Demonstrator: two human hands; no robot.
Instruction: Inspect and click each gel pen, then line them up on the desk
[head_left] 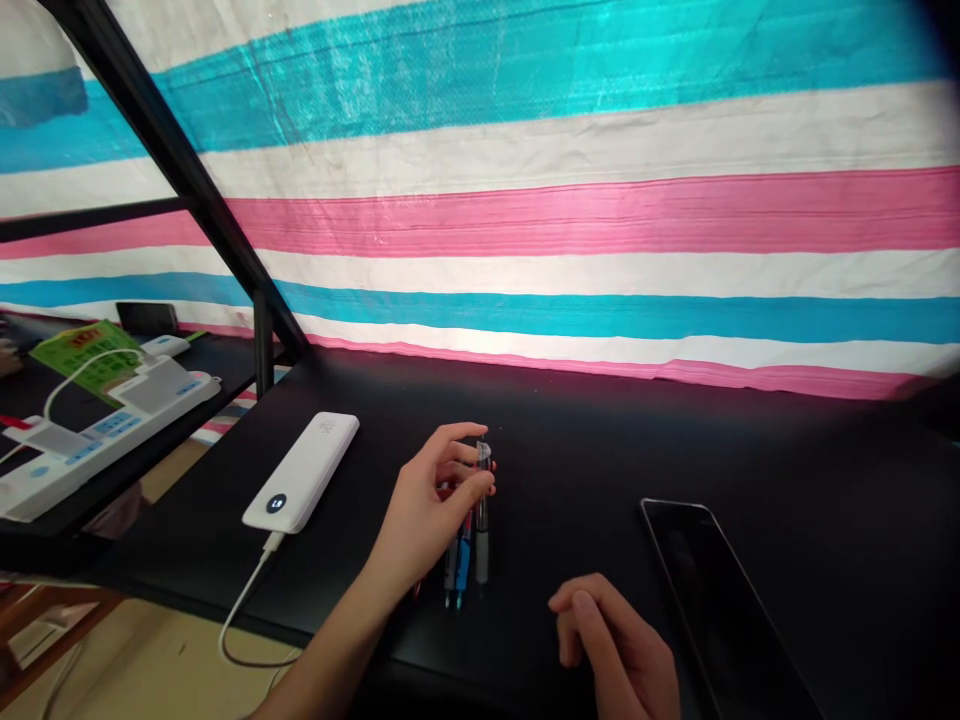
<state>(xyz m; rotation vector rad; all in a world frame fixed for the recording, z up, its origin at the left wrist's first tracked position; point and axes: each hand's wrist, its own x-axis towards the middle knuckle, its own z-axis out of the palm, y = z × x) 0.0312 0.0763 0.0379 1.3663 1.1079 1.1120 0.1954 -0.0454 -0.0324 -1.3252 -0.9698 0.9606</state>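
Observation:
My left hand (435, 500) rests on a black table (570, 440) with its fingers curled round a small bundle of pens (469, 540). The pens lie side by side, tips toward me, one with a blue grip and one grey. My thumb and forefinger pinch the far ends of the pens. My right hand (615, 645) hovers low at the table's near edge, right of the pens, fingers loosely curled and holding nothing that I can see.
A white power bank (304, 470) with a white cable (244, 610) lies left of the pens. A dark tablet (720, 600) lies at the right. A second table at the left carries a white power strip (105, 430) and green paper (86, 350). A striped tarp hangs behind.

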